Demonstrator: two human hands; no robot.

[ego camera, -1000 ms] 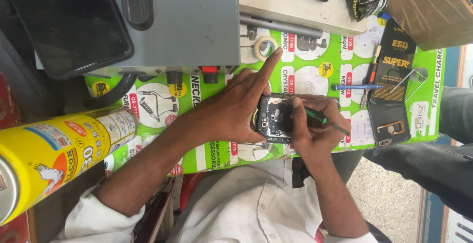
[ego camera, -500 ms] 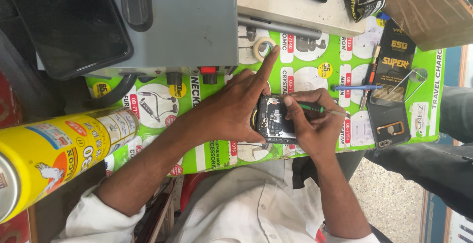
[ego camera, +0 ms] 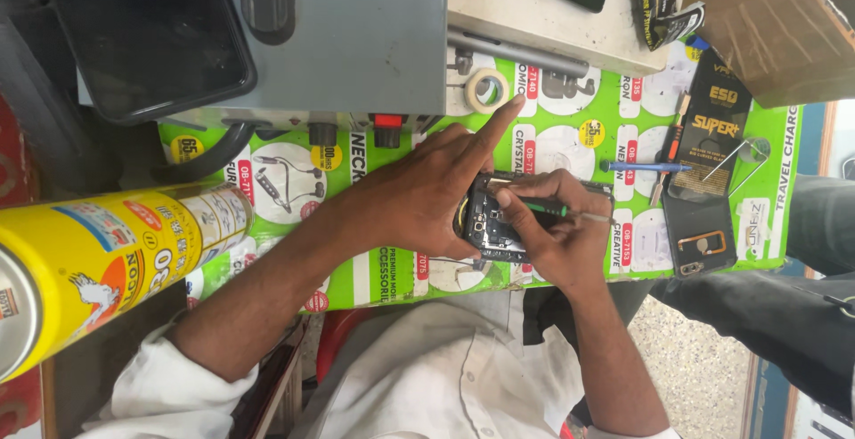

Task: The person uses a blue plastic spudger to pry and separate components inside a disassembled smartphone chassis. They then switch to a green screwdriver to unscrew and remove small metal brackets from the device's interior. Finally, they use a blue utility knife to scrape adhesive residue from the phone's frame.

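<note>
Left hand (ego camera: 419, 199) clamped around the opened phone (ego camera: 492, 218), fingers curled over its left edge, index finger stretched up toward the far right. Right hand (ego camera: 557, 234) closed on a green-handled screwdriver (ego camera: 557, 211), fingers pinched narrow around the handle, shaft lying roughly left to right across the phone. Phone held just above the green printed worktop (ego camera: 570, 136), long axis running near to far. Tape roll (ego camera: 485, 92) just beyond the index fingertip. Blue-handled tool (ego camera: 646, 166) and dark phone case (ego camera: 699, 234) to the right. Yellow spray can (ego camera: 98, 261) lying at the left, grey machine (ego camera: 356, 38) at the far side.
</note>
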